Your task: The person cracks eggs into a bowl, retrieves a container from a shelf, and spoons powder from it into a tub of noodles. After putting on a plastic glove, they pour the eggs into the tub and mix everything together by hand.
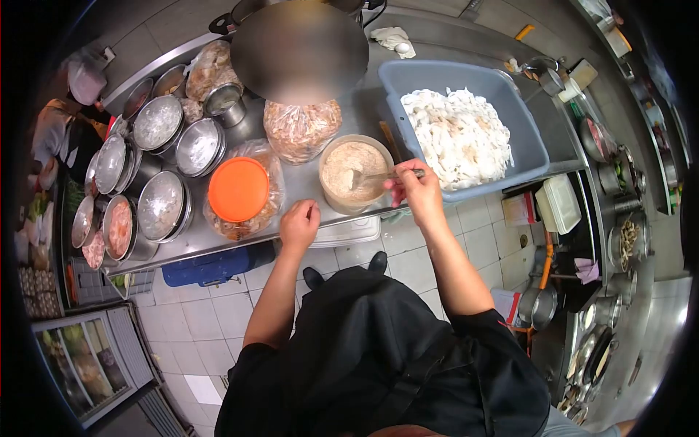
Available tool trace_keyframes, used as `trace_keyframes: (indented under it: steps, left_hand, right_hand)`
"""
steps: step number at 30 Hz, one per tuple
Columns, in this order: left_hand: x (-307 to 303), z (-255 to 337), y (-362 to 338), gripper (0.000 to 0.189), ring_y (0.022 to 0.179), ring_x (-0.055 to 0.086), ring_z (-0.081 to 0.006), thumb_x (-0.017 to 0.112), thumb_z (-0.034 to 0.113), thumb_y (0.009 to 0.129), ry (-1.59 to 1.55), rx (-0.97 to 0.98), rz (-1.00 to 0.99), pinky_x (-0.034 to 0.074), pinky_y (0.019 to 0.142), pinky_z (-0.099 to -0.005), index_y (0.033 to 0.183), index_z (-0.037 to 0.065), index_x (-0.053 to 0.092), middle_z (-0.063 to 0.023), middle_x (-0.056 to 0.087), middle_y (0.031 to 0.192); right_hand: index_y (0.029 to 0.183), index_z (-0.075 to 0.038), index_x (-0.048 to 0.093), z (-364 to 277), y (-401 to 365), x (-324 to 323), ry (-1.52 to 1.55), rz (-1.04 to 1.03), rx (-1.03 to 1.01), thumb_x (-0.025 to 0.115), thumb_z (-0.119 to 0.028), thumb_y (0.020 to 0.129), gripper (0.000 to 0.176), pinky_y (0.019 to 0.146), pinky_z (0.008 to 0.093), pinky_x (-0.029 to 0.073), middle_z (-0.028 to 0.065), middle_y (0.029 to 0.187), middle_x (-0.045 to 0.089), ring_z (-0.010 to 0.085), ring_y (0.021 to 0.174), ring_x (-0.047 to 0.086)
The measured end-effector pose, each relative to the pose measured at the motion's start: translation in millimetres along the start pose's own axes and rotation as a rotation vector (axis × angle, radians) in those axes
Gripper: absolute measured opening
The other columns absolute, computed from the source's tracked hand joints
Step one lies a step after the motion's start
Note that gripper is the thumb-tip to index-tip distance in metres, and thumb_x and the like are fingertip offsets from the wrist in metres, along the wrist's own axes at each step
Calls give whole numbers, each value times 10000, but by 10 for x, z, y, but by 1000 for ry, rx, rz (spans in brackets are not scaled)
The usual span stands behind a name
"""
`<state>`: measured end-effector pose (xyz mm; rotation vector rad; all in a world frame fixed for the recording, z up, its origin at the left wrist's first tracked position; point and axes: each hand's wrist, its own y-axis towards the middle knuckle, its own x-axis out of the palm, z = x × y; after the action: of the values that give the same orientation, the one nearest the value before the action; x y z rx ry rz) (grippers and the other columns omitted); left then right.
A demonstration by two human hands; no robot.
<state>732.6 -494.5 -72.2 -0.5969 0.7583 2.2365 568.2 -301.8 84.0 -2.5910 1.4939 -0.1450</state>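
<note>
My right hand grips the handle of a metal spoon. The bowl of the spoon is in a round tub of pale beige paste, near the counter's front edge. To the left of the tub my left hand rests at the counter edge, its fingers curled and nothing visible in them. A grey-blue plastic bin full of white, slippery-looking pieces stands right of the tub. Behind the tub sits a clear bag of light brown food pieces.
An orange round lid lies on another clear bag at the left. Stacked metal bowls crowd the counter's left end, one with pink meat. A white cloth lies at the back. A person is at the far left.
</note>
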Motion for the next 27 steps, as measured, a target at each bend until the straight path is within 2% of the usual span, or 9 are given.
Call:
trace_keyframes:
  steps: [10,13,17,21,23,24,25,26,27]
  left_hand:
    - [32,16,10,126,695,641,-306,635,165,904,1,25,10,501,633,-399,901,45,671,-124,650,783]
    - [52,-15,4,134,734,660,-301,629,170,901,32,30,13,520,666,-397,930,51,684,-120,677,835]
    - [96,-50,2,142,729,664,-297,626,172,908,23,16,-2,523,668,-393,935,47,688,-126,681,839]
    - [90,-19,12,140,717,663,-294,626,168,912,41,-20,-23,520,661,-390,932,43,686,-128,680,836]
    - [101,0,11,142,709,658,-291,627,167,915,42,-17,-5,517,657,-387,933,38,684,-126,677,831]
    - [109,-4,5,142,709,658,-291,627,167,915,41,-16,-8,517,657,-387,933,38,684,-126,677,831]
    - [113,-14,1,141,708,657,-289,627,164,915,44,-20,-5,516,656,-387,934,37,685,-126,676,831]
    - [123,-22,5,141,707,657,-286,626,162,916,45,-25,-2,516,656,-386,934,36,685,-126,676,831]
    - [133,-30,15,141,707,657,-286,626,162,916,42,-25,0,516,656,-386,934,36,685,-126,676,831]
  right_hand:
    - [1018,21,575,-161,-136,-298,274,57,68,514,-121,966,163,475,294,514,162,789,682,155,558,583]
    - [1024,33,570,-221,-158,-397,397,18,109,518,-122,961,175,468,300,515,170,785,682,166,550,589]
    - [1031,44,565,-310,-37,-855,553,10,9,504,-108,960,178,457,307,545,187,793,683,185,553,610]
    - [1019,42,598,-499,184,-1680,600,199,-134,552,-138,935,204,493,303,565,175,798,686,165,549,607]
    - [1024,38,604,-567,319,-2186,492,363,-223,558,-140,939,202,508,296,562,154,793,689,157,538,598]
    - [1018,30,603,-532,377,-2432,295,496,-325,555,-151,943,202,513,292,558,165,792,699,166,537,599]
    - [1016,18,602,-568,417,-2554,-61,772,-333,546,-175,951,211,524,283,544,165,795,712,170,555,612]
    - [1022,5,600,-565,372,-2671,-582,987,-320,543,-181,954,206,535,270,529,145,796,720,155,572,621]
    - [1029,5,600,-551,339,-2761,-499,994,-358,544,-183,959,208,539,269,525,131,798,720,147,583,623]
